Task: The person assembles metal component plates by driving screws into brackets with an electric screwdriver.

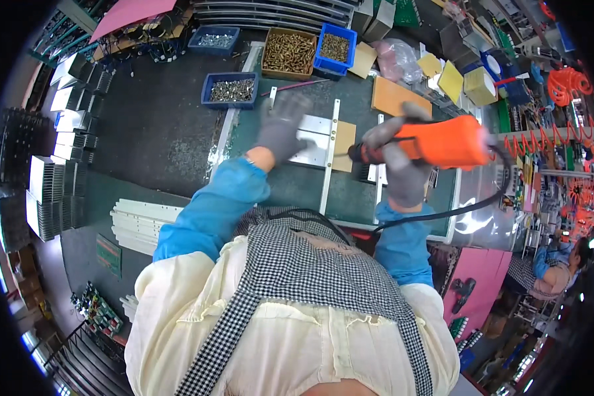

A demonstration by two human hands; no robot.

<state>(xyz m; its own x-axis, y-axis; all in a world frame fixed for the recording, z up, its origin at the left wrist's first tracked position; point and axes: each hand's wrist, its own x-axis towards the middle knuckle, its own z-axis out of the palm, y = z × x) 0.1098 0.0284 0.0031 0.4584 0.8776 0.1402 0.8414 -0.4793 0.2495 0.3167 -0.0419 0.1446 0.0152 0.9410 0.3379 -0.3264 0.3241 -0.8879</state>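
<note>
My right hand, in a grey glove, grips an orange power screwdriver with a black cable. The driver lies sideways over the bench, its dark tip pointing left at a pale metal strip. My left hand, also gloved, is blurred; its fingers look extended and its thumb apart, with nothing visible in them. It hovers at the left end of a silvery metal plate, partly covering another strip. A tan board lies by the middle strip. Under the driver, a third strip is partly hidden.
Small metal parts fill blue bins and a cardboard box at the far side. An orange-brown board lies beyond the driver. Stacked white strips are at left; a coiled orange hose hangs right. Another person sits far right.
</note>
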